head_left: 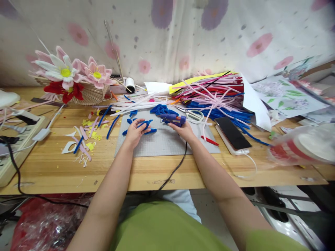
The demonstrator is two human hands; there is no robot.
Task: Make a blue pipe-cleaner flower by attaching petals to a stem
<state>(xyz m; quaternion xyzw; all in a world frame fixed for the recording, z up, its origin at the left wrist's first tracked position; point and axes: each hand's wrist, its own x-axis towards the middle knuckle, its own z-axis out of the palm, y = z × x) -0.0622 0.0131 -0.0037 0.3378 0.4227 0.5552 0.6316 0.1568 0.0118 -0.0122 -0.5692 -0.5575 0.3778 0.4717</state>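
Note:
Over the left part of a grey cutting mat (167, 145), my left hand (135, 133) pinches a blue fuzzy piece (146, 123). More blue fuzzy pieces lie on the mat under and beside those fingers. My right hand (183, 130) is wrapped round a blue glue gun (174, 120), whose nozzle points left toward the blue piece, with a gap between them. A black cord runs from the gun down over the table edge. Behind the gun lies a bundle of blue fuzzy shapes (163, 109).
Scissors (194, 115) and a red pen (209, 141) lie right of the gun. Fuzzy flowers (65, 71) stand back left, a pile of fuzzy stems (217, 91) back right. A phone (232, 133), a plastic cup (300, 146) and a power strip (24, 143) flank the work area.

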